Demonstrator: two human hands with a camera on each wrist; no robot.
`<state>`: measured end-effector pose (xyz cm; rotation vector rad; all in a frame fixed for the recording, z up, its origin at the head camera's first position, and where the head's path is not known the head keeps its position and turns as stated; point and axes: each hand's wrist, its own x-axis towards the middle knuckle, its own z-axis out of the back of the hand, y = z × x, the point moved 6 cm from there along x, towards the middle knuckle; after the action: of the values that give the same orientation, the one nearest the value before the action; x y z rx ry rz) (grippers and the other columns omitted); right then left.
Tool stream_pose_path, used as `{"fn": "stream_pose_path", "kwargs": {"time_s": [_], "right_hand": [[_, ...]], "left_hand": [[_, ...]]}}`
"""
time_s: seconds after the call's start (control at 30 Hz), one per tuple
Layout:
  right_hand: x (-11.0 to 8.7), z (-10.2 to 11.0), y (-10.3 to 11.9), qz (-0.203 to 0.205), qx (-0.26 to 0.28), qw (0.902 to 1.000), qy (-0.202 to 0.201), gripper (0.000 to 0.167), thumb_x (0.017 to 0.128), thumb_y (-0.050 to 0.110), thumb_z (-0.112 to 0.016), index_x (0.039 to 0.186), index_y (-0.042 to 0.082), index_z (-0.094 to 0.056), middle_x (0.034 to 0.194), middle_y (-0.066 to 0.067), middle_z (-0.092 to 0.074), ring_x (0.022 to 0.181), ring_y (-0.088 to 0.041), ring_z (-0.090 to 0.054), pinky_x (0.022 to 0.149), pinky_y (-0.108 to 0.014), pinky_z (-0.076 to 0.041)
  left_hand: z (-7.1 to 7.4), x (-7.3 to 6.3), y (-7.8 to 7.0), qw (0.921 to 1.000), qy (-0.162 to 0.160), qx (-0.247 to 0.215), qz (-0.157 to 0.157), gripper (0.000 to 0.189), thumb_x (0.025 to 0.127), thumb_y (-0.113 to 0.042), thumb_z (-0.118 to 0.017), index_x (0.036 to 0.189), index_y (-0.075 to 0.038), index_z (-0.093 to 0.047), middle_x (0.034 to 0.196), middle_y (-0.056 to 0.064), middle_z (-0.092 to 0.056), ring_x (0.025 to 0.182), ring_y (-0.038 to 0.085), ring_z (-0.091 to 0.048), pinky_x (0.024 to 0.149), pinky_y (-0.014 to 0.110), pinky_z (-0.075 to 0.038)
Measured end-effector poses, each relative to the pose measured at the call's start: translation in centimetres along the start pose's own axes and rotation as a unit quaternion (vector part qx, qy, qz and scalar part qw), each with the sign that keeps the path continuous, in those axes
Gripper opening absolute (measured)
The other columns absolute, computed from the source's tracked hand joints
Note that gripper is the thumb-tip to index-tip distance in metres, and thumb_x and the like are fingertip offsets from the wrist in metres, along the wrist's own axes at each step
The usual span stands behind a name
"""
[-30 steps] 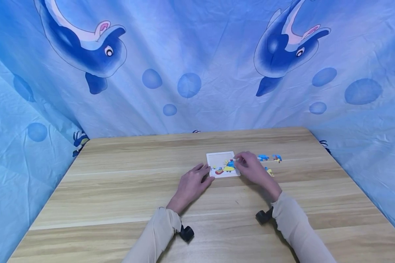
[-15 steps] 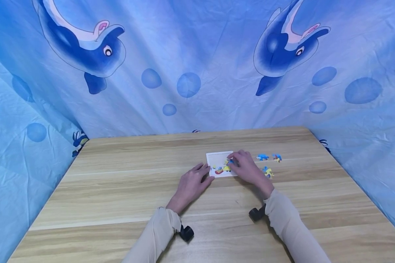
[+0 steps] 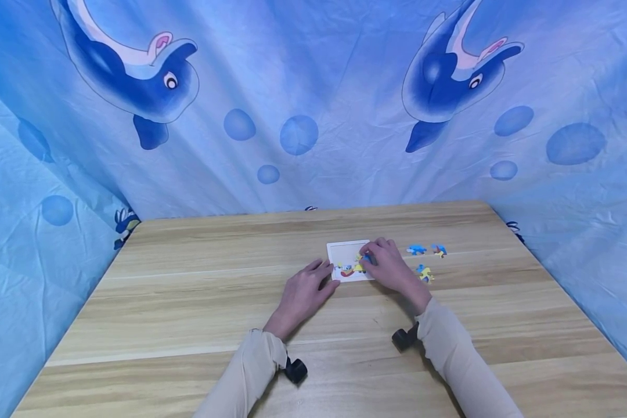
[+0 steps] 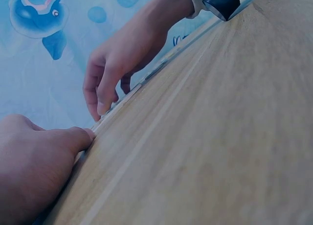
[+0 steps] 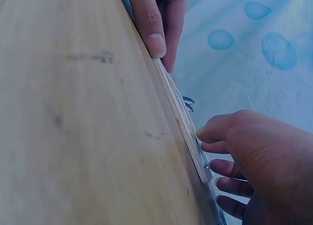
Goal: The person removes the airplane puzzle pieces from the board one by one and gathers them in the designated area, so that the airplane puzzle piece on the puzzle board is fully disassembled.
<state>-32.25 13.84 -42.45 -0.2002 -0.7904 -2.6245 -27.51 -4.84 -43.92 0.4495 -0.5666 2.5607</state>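
A small white-framed jigsaw puzzle tray (image 3: 342, 245) lies on the table in the head view, with a few colourful pieces (image 3: 347, 270) along its near side. My left hand (image 3: 304, 292) rests at the tray's left side, its thumb at the near left corner and fingertips along the left edge. Over the tray's right part, my right hand (image 3: 390, 267) has its thumb and forefinger close together on a blue puzzle piece (image 3: 366, 259), mostly hidden by the fingers. The right wrist view shows the right thumb (image 5: 208, 132) right at the tray's thin edge.
Right of the tray lie several loose puzzle pieces: a blue one (image 3: 417, 249), a blue-and-red one (image 3: 439, 250) and a blue-and-yellow one (image 3: 425, 273). The wooden table (image 3: 188, 290) meets a blue dolphin-print curtain (image 3: 345, 174) at its back.
My right hand has moved left over the tray and slowed almost to a stop there, uncovering more of the loose pieces at right. The left hand stays at the tray's edge.
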Motion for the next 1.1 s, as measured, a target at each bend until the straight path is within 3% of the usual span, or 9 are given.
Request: {"fn": "stream_pose_path", "kwargs": {"time_s": [0.27,0.67,0.87,1.1], "right_hand": [[0.05,0.09,0.09,0.002,0.004,0.9999,-0.009,0.018,0.089,0.018,-0.066,0.104,0.007,-0.064,0.112,-0.014,-0.052,0.104,-0.032,-0.041,0.088,-0.046,-0.038],[0.04,0.32,-0.15,0.048,0.019,0.9983,-0.028,0.013,0.089,0.008,-0.064,0.102,0.005,-0.064,0.101,-0.011,-0.058,0.1,-0.03,-0.047,0.089,-0.045,-0.035],[-0.01,0.47,-0.21,0.051,0.022,0.998,-0.029,0.016,0.089,0.005,-0.062,0.105,0.006,-0.064,0.104,-0.013,-0.057,0.102,-0.032,-0.046,0.088,-0.047,-0.036],[0.09,0.57,-0.37,0.031,0.032,0.9987,-0.027,0.018,0.089,0.004,-0.062,0.106,0.008,-0.065,0.095,-0.006,-0.058,0.094,-0.028,-0.048,0.084,-0.046,-0.035]], "left_hand": [[-0.01,0.03,-0.02,1.0,0.001,0.0,0.0,0.044,0.094,-0.044,-0.059,0.126,-0.015,-0.066,0.13,0.003,-0.062,0.122,0.023,-0.056,0.088,0.043,-0.052],[0.0,0.0,-0.06,1.0,-0.006,0.0,-0.005,0.043,0.093,-0.043,-0.06,0.125,-0.014,-0.066,0.129,0.004,-0.062,0.122,0.024,-0.056,0.088,0.043,-0.052],[-0.03,-0.02,-0.03,1.0,0.0,-0.001,0.0,0.044,0.094,-0.043,-0.059,0.126,-0.014,-0.065,0.13,0.003,-0.061,0.123,0.023,-0.055,0.089,0.043,-0.052],[-0.08,0.01,-0.01,1.0,0.002,-0.001,0.001,0.044,0.094,-0.044,-0.059,0.126,-0.015,-0.065,0.13,0.003,-0.061,0.123,0.023,-0.055,0.089,0.043,-0.052]]}}
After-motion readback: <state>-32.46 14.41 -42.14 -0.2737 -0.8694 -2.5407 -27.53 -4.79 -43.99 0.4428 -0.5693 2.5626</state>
